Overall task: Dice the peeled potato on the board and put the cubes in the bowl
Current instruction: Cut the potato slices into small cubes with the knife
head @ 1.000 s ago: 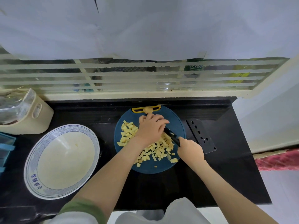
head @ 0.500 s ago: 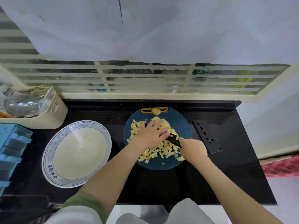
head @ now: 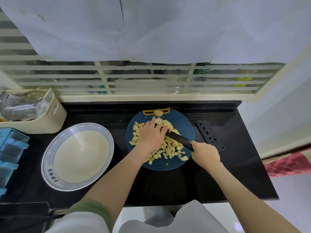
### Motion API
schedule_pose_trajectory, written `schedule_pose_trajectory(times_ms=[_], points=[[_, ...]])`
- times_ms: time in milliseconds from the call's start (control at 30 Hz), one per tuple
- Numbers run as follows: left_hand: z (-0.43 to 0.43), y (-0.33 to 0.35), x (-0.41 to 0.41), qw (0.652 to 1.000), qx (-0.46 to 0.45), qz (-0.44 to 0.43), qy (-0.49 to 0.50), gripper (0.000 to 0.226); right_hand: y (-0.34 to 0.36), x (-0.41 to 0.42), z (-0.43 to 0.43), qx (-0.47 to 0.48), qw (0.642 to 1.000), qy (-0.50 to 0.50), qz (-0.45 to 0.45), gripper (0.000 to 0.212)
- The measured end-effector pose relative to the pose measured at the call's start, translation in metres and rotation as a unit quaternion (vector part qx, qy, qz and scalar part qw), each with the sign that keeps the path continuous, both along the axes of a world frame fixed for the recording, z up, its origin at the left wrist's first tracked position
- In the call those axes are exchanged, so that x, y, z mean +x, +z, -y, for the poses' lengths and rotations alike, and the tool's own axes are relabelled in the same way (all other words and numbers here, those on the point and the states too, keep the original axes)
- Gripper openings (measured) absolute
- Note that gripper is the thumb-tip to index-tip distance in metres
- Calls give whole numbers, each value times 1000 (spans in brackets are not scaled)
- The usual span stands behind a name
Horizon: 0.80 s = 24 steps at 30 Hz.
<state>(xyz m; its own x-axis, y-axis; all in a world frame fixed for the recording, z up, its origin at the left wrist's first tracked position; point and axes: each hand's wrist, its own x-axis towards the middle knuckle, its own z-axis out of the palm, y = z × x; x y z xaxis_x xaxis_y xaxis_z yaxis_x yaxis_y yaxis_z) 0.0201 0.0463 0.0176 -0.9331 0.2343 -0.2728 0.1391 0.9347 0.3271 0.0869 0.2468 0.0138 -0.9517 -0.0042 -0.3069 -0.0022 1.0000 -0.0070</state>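
A round blue cutting board [head: 161, 165] lies on the black counter, covered with several yellow potato cubes [head: 168, 151]. My left hand [head: 152, 134] presses down on the uncut potato pieces at the far side of the pile, fingers toward the window. My right hand [head: 205, 153] grips the handle of a black knife [head: 178, 139], whose blade angles up-left and meets the potato beside my left fingers. A small potato end piece [head: 158, 112] rests on the board's yellow handle. The wide white bowl [head: 46, 157] with a blue rim stands to the left, with no cubes in it.
A black knife sheath [head: 209, 135] lies right of the board. A beige basket [head: 50, 118] with plastic wrappers sits at the back left, and a blue tray [head: 10, 148] at the left edge. A barred window runs behind the counter; the counter ends just past the sheath.
My left hand has shifted toward the far side of the board over the remaining potato. The knife followed it, still cutting. My head moved, so the view shifted.
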Motion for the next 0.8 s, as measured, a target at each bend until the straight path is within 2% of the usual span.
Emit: schedule_pose_trajectory(times_ms=[100,200,267,333,567,800], points=[[0,-1,4,999,34,-5,24,53,-1,6,-6,-7,1000,-15,-11,35],[1,-2,7,992,66,-58,-86,46,2,9,-9,9,1000,4,-6,29],[0,0,8,986,52,-46,-153,48,3,8,-10,20,1000,23,-2,26],[0,1,7,986,10,-16,-165,53,5,7,-8,24,999,41,0,25],[14,2,4,994,-58,75,-46,51,6,6,-4,28,998,57,-4,22],[10,-6,3,996,-27,63,52,65,5,9,-10,24,999,28,9,25]])
